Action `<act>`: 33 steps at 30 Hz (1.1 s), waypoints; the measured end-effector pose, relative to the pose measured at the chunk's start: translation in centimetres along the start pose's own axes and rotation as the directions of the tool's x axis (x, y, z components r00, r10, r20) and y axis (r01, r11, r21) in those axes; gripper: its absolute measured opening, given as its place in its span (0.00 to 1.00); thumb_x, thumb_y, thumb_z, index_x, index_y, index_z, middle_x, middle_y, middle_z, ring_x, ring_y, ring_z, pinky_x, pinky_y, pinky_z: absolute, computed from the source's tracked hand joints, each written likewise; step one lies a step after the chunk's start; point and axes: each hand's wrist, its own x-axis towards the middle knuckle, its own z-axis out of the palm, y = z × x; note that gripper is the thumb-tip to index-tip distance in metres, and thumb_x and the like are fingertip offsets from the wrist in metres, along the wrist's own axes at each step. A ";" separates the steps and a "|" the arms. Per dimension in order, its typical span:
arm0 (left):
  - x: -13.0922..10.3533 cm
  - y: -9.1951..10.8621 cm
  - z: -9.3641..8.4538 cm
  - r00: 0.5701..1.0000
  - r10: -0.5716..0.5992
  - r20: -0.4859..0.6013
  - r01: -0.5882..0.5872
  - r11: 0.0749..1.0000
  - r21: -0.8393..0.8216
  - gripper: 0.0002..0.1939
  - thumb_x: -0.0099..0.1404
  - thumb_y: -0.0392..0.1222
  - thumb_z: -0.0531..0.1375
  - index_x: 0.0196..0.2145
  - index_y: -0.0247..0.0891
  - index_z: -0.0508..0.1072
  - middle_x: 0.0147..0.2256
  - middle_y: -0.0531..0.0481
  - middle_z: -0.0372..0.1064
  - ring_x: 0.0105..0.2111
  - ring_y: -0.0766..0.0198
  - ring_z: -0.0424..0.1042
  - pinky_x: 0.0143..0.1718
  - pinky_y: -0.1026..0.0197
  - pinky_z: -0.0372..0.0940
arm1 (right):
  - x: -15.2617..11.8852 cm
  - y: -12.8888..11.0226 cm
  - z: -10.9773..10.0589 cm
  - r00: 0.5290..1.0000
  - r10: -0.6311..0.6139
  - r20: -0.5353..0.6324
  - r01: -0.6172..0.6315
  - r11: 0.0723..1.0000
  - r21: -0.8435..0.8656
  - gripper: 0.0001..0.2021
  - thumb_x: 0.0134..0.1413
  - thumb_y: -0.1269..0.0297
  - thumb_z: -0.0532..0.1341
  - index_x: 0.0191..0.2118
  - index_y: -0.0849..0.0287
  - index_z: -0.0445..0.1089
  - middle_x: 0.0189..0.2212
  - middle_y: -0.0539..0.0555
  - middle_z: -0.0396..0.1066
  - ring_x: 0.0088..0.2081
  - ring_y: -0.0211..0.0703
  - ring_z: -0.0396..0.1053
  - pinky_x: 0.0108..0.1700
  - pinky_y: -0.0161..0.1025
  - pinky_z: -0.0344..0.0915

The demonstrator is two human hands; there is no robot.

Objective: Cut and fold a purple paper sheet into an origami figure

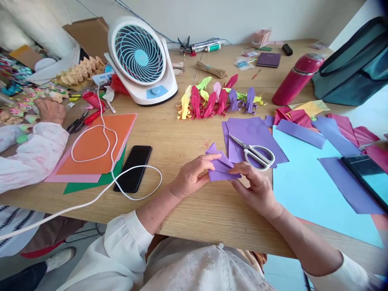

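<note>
A small folded piece of purple paper (222, 169) is held between both hands above the table's front part. My left hand (195, 173) pinches its left side between thumb and fingers. On its right edge, my right hand (256, 188) grips with thumb and index finger. White-handled scissors (257, 155) lie just behind my right hand, on purple sheets (254, 129). Farther back stands a row of folded paper figures (210, 101) in yellow, red, purple and green.
Left of my hands are a black phone (133, 169), a white cable (114, 141), orange sheets (100, 141) and a fan (141, 60). Another person's hand (51, 110) is at far left. On the right lie blue paper (315, 194), a red bottle (297, 79) and a tablet (366, 178).
</note>
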 end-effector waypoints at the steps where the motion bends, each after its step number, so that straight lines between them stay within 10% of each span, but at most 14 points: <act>1: 0.0 0.0 -0.1 1.000 0.003 0.008 -0.003 1.000 0.008 0.10 0.66 0.33 0.63 0.42 0.39 0.66 0.54 0.37 0.73 0.55 0.58 0.73 0.53 0.54 0.71 | 0.0 0.0 0.0 1.000 -0.008 -0.005 0.008 1.000 -0.001 0.16 0.58 0.79 0.60 0.48 0.53 0.66 0.38 0.51 0.71 0.41 0.40 0.70 0.43 0.40 0.68; 17: -2.5 1.4 -1.0 0.915 -0.259 0.308 0.086 0.873 0.481 0.08 0.62 0.30 0.63 0.36 0.41 0.72 0.48 0.52 0.76 0.42 0.57 0.71 0.45 0.50 0.65 | -0.3 0.6 -0.5 0.918 0.070 0.390 0.075 0.936 -0.344 0.04 0.60 0.72 0.61 0.39 0.58 0.68 0.46 0.59 0.71 0.44 0.50 0.67 0.46 0.49 0.65; 33: -3.1 2.0 -0.7 0.908 -0.184 0.375 -0.003 0.895 0.445 0.03 0.67 0.32 0.58 0.36 0.37 0.71 0.37 0.48 0.71 0.38 0.60 0.68 0.44 0.57 0.66 | -0.6 0.4 0.4 0.913 0.033 0.407 0.094 0.953 -0.288 0.05 0.63 0.73 0.57 0.42 0.61 0.69 0.38 0.59 0.68 0.39 0.47 0.66 0.44 0.46 0.65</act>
